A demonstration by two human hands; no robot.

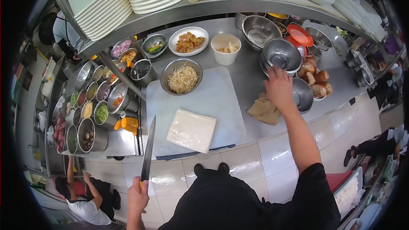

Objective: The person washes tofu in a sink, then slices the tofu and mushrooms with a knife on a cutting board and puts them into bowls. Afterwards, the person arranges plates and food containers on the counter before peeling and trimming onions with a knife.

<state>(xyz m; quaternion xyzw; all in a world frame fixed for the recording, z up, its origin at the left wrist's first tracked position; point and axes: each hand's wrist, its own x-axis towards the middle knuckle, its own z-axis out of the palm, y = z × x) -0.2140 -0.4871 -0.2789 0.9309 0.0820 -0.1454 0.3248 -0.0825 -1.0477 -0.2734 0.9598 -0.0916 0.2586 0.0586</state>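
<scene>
My left hand (138,195) is closed around the yellow handle of a knife (149,149), its long blade pointing up past the cutting board's left edge. My right hand (280,88) reaches out with fingers extended over the near rim of a stacked metal bowl (282,55); whether it grips the rim is hard to see. Below that hand lies a crumpled brown cloth (264,109). Another metal bowl (301,96) stands just right of my wrist. On the pale cutting board (230,102) are a flat white plastic-wrapped packet (191,130) and a metal bowl of bean sprouts (183,79).
A plate of orange-brown pieces (188,41) and a white tub (226,49) stand behind the board. Several ingredient containers (93,132) crowd the left. Brown chunks (317,79) lie far right. A shelf (230,5) with stacked plates overhangs the counter. One person (87,200) is at lower left.
</scene>
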